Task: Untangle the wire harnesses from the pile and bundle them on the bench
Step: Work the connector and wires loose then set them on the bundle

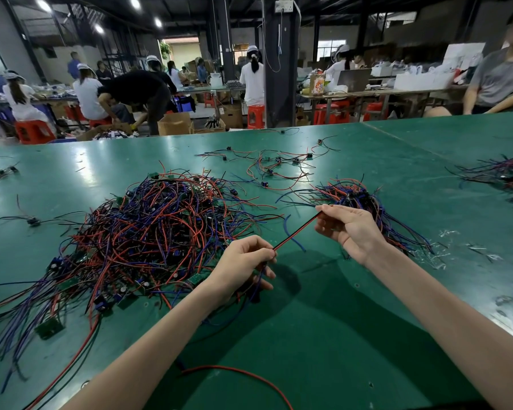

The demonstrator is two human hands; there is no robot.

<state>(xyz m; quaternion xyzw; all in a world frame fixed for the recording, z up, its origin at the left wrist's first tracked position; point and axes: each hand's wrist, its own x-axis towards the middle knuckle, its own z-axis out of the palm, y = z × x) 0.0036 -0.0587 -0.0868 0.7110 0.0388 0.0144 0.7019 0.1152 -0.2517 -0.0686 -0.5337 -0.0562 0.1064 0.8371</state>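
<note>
Harness [296, 232] stretched taut between hands above bench [323, 321]: left hand [243, 263] pinches low end, right hand [345, 227] pinches high end. Step: straightening one freed harness. Next, likely: lay on bundle [357, 199] behind right hand; pile [148, 232] still large.

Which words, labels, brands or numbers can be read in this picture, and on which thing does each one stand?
No text in this view can be read.
Colourful canister in the background: it carries print, but too blurred to read.
Green circuit board at the edge of the wire pile: no print can be made out.
Stretched wire harness: no marking visible.
</note>
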